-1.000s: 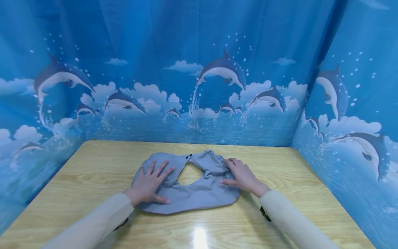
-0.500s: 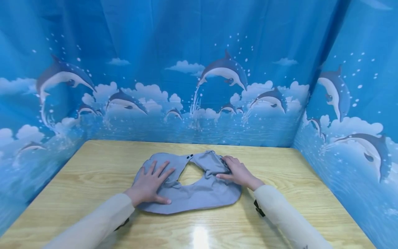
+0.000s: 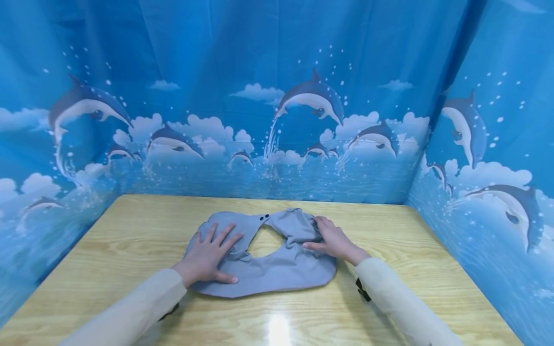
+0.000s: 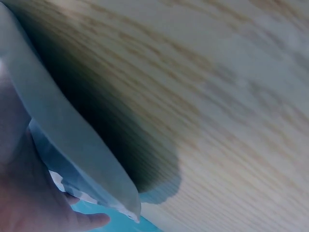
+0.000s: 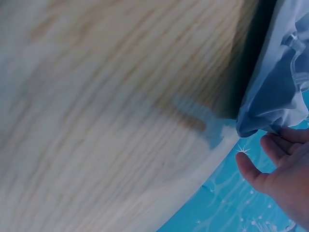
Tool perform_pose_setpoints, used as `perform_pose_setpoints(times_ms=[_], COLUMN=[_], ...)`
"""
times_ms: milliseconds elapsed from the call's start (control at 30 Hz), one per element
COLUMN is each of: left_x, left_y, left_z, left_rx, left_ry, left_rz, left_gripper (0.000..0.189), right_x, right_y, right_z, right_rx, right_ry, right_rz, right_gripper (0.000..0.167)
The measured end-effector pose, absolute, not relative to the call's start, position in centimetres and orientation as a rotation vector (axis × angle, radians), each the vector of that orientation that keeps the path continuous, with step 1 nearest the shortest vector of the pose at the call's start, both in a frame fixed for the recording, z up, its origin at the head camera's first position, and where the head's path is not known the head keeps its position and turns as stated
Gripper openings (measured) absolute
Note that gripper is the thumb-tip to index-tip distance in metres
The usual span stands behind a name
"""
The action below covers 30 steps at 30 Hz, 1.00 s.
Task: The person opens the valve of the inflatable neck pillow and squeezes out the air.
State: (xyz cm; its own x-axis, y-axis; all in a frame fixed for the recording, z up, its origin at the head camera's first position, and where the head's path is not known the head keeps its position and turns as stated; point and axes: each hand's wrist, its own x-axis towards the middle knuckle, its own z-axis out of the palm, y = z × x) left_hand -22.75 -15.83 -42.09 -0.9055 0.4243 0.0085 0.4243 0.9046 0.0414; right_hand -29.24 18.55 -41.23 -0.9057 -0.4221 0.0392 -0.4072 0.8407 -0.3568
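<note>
A grey cloth bib (image 3: 268, 276) lies spread on the table, its neck opening in the middle and two dark snaps (image 3: 264, 217) at the far side of that opening. My left hand (image 3: 208, 259) rests on the bib's left half, fingers spread. At the right edge, my right hand (image 3: 335, 242) touches the cloth with its fingertips, the thumb reaching over the bib apart from the fingers. Wrinkles run through the cloth around the opening. In the right wrist view the fingers (image 5: 276, 150) meet a folded corner of the bib (image 5: 270, 96).
The wooden table (image 3: 277, 312) has a glare spot near its front. Blue dolphin-print curtains (image 3: 259, 110) stand along the back and both sides. Both forearms wear pale sleeves (image 3: 398, 298), with a dark strap at each wrist.
My right hand has shifted slightly left and inward on the bib. The bunched cloth at the upper right edge looks smoother and spread wider. My left hand stays in place.
</note>
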Motion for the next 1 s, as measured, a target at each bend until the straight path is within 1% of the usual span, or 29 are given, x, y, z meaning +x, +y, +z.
perform_pose_setpoints(times_ms=[167,600,1000], left_x=[-22.8,-22.9,-23.2], left_y=[-15.8,-15.9,-16.0], left_z=[-42.0,-42.2,-42.5], left_rx=[0.677,0.705,0.732], left_ry=[3.061,3.075,3.045], left_rz=[0.064,0.025,0.133], left_gripper=[0.107,0.108,0.110], right_x=[-28.9,-28.7,-28.7], right_y=[19.1,20.8,21.1], right_z=[-40.9,-41.2,-41.5], right_rx=[-0.688,-0.601,-0.575], right_ry=[3.006,2.970,2.913], right_rz=[-0.576,-0.661,-0.659], right_gripper=[0.091,0.093,0.094])
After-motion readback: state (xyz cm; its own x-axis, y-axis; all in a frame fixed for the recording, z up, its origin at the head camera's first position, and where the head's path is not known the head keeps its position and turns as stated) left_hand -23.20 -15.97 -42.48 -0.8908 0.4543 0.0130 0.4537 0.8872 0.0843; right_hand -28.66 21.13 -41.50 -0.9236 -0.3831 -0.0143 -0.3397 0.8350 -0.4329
